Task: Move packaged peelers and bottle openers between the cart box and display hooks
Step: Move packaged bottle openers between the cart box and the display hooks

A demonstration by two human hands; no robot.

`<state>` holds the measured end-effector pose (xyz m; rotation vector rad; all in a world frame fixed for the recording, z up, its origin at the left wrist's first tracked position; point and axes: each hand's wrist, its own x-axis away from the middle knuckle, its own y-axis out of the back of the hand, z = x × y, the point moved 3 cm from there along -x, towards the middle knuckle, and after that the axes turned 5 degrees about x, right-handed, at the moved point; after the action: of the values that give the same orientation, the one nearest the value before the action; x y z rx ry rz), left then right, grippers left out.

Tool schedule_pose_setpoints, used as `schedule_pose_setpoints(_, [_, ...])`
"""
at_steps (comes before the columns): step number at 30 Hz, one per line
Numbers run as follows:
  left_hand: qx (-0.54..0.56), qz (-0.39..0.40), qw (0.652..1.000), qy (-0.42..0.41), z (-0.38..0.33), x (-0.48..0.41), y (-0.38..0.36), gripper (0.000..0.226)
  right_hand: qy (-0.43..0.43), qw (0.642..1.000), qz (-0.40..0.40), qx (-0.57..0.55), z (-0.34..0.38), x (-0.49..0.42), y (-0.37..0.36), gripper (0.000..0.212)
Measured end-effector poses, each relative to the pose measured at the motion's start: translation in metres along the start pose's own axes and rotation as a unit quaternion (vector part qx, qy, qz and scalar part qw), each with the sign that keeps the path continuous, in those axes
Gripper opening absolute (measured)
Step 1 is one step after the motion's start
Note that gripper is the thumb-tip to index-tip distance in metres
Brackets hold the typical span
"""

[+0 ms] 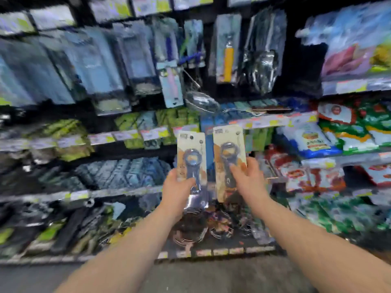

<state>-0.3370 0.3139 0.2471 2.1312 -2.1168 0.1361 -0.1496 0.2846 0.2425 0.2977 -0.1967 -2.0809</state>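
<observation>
I hold two packaged bottle openers upright, side by side, in front of the shelving. My left hand (178, 190) grips the lower part of the left bottle opener card (191, 153), a beige card with a dark blue opener. My right hand (246, 178) grips the right bottle opener card (228, 149), which sits slightly higher. Above them hang blurred packaged kitchen tools on display hooks (169, 66), among them one with a yellow handle (228, 60). The cart box is out of view.
Shelves with yellow and pink price tags (131, 135) run across the view. Bagged goods (330, 140) fill the right shelves. Loose metal items lie on the low shelf (211, 227) under my hands. Grey floor (190, 275) is at the bottom. The view is motion-blurred.
</observation>
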Motion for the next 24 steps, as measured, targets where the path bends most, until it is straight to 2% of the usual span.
schedule_pose_setpoints(3, [0.017,-0.078,0.996,-0.035,-0.029,0.013,0.126,0.018,0.046,0.997,0.064,-0.016,0.064,0.031,-0.097,0.024])
schedule_pose_setpoints(9, [0.072,-0.157,0.983,-0.063,-0.057,0.029,0.282,0.024,0.097,0.982,0.156,-0.036,0.148,0.083,-0.214,0.019])
schedule_pose_setpoints(13, [0.107,-0.199,0.971,-0.078,-0.068,0.027,0.336,0.022,0.133,0.969,0.200,-0.054,0.197,0.092,-0.264,0.014])
schedule_pose_setpoints(17, [0.101,-0.215,0.966,-0.102,-0.087,0.015,0.370,0.011,0.152,0.960,0.230,-0.054,0.230,0.088,-0.306,0.039])
schedule_pose_setpoints(21, [0.091,-0.226,0.962,-0.124,-0.108,-0.018,0.399,0.024,0.170,0.953,0.238,-0.078,0.251,0.065,-0.352,0.019])
schedule_pose_setpoints(24, [0.082,-0.233,0.961,-0.128,-0.122,-0.054,0.418,0.034,0.175,0.953,0.229,-0.090,0.267,0.038,-0.387,0.017])
